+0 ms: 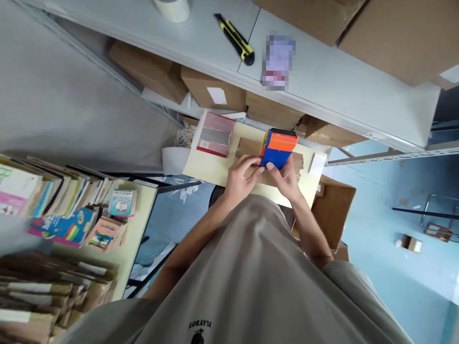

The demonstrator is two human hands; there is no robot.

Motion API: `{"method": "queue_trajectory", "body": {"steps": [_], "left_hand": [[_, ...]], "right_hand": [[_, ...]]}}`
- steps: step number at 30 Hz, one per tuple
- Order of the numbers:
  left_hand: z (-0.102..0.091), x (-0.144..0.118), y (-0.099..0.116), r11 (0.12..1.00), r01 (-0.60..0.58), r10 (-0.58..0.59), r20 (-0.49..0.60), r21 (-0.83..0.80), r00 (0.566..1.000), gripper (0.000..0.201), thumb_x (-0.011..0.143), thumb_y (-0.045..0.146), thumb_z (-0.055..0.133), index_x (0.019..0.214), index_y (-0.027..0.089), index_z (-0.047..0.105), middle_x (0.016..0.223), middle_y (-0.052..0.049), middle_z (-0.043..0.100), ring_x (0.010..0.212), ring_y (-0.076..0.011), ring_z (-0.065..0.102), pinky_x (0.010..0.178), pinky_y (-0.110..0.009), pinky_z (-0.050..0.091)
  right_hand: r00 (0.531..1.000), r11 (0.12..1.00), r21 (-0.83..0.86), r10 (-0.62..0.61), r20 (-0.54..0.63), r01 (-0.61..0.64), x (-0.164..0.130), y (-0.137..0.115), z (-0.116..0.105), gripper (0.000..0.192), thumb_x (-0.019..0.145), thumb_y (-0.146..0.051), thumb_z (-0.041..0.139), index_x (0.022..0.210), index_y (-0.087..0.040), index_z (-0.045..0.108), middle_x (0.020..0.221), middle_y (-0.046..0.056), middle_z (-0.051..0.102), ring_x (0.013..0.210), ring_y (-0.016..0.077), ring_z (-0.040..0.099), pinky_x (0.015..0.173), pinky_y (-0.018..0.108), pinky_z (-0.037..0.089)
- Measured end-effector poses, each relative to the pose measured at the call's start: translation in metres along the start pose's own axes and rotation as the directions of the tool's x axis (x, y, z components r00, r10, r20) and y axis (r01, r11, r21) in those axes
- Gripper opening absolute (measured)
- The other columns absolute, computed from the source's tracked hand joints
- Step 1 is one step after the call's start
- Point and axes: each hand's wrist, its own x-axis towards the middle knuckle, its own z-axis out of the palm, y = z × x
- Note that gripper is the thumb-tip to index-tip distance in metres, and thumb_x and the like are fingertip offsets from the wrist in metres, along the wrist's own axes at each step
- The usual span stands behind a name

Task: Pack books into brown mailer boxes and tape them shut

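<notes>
A blue and orange tape dispenser [278, 154] with a black toothed edge is held up over a small pale table [219, 177]. My right hand [287, 179] grips its lower right part, the thumb lying across the blue body. At its lower left, the curled fingers of my left hand [242, 175] are closed against it; the exact contact of the fingertips is partly hidden. Beneath the dispenser lies a piece of brown cardboard [247, 147], mostly covered by it and my hands. Left of that on the table is a red and grey booklet [216, 134].
A grey shelf [340, 88] crosses beyond the table, bearing a yellow-black cutter knife [235, 39], a tape roll [173, 9] and cardboard boxes [401, 38]. Stacked books [71, 186] stand on a table at left. An open carton [333, 208] sits right of my table.
</notes>
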Motion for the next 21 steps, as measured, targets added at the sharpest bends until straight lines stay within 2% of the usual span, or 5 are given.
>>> {"method": "queue_trajectory", "body": {"steps": [5, 8, 11, 15, 21], "left_hand": [[-0.030, -0.001, 0.009, 0.986, 0.156, -0.151, 0.082, -0.056, 0.985, 0.038, 0.111, 0.065, 0.080, 0.122, 0.029, 0.084, 0.121, -0.008, 0.086, 0.114, -0.0284, 0.081, 0.099, -0.043, 0.068], [-0.054, 0.016, -0.001, 0.938, 0.291, -0.282, 0.072, -0.190, 0.957, 0.049, 0.107, 0.071, 0.084, 0.130, 0.027, 0.085, 0.120, -0.007, 0.084, 0.119, -0.0301, 0.083, 0.100, -0.043, 0.068], [-0.073, 0.035, -0.018, 0.900, 0.344, -0.337, 0.071, -0.270, 0.939, 0.048, 0.100, 0.068, 0.094, 0.123, 0.026, 0.087, 0.114, -0.006, 0.083, 0.120, -0.0320, 0.084, 0.099, -0.044, 0.070], [-0.082, 0.045, -0.030, 0.868, 0.360, -0.341, 0.118, -0.342, 0.933, 0.043, 0.095, 0.058, 0.102, 0.110, 0.022, 0.087, 0.103, -0.005, 0.083, 0.111, -0.0310, 0.084, 0.093, -0.043, 0.072], [-0.085, 0.039, -0.042, 0.820, 0.382, -0.351, 0.153, -0.426, 0.924, 0.049, 0.094, 0.068, 0.099, 0.103, 0.022, 0.085, 0.098, -0.006, 0.083, 0.099, -0.0257, 0.084, 0.090, -0.041, 0.072]], "right_hand": [[0.995, 0.993, -0.112, 0.032, 0.091, -0.022, -0.006, -0.006, -0.003, 0.080, 0.104, -0.098, 0.063, 0.150, -0.032, 0.061, 0.130, 0.012, 0.080, 0.119, 0.0358, 0.079, 0.110, 0.055, 0.071], [0.977, 0.983, -0.183, 0.036, 0.210, 0.003, -0.007, -0.020, -0.013, 0.076, 0.103, -0.095, 0.068, 0.147, -0.032, 0.062, 0.129, 0.012, 0.081, 0.113, 0.0361, 0.080, 0.104, 0.056, 0.072], [0.943, 0.966, -0.254, 0.047, 0.328, 0.040, -0.005, -0.038, -0.024, 0.071, 0.103, -0.090, 0.073, 0.142, -0.032, 0.065, 0.125, 0.012, 0.083, 0.106, 0.0372, 0.081, 0.097, 0.057, 0.073], [0.893, 0.922, -0.381, 0.114, 0.435, 0.068, 0.002, -0.067, -0.031, 0.068, 0.105, -0.088, 0.073, 0.145, -0.033, 0.066, 0.124, 0.012, 0.084, 0.104, 0.0384, 0.084, 0.091, 0.055, 0.073], [0.855, 0.862, -0.501, 0.199, 0.479, 0.080, 0.019, -0.105, -0.026, 0.067, 0.106, -0.086, 0.073, 0.145, -0.032, 0.071, 0.117, 0.009, 0.086, 0.091, 0.0358, 0.083, 0.082, 0.052, 0.070]]}}
